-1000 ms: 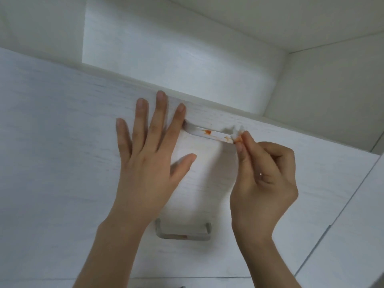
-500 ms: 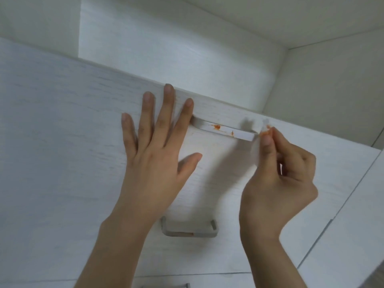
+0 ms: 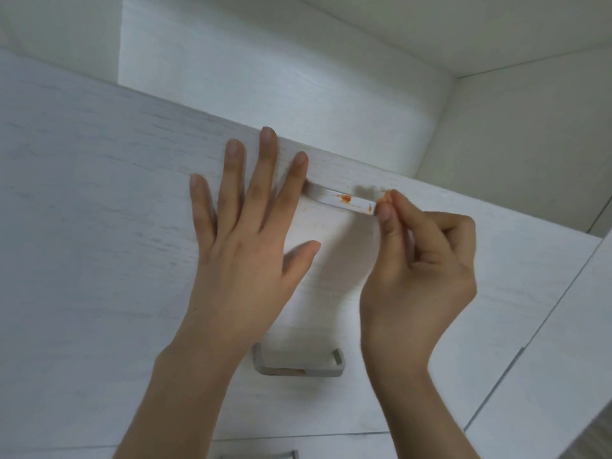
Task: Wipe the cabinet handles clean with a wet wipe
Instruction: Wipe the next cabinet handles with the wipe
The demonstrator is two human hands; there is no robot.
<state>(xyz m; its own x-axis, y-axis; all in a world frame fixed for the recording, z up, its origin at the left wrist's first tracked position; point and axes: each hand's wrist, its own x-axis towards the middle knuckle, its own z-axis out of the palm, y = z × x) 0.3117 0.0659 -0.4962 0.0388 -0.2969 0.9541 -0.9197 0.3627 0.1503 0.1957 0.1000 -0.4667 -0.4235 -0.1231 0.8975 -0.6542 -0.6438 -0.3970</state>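
The upper cabinet handle is a pale metal bar with orange smears on its face. My right hand pinches a small white wet wipe, stained orange, against the handle's right end. My left hand lies flat on the white drawer front, fingers spread, its index fingertip covering the handle's left end. Lower down, a second handle carries an orange smear along its front edge. Most of the wipe is hidden inside my fingers.
Above the drawer front an open white cabinet recess goes back to a corner at the right. A third handle's top shows at the bottom edge. A neighbouring white panel flanks the drawers on the right.
My right hand drew the wipe to the right off the handle's end, then came back to that end. The left hand stayed flat on the drawer front.
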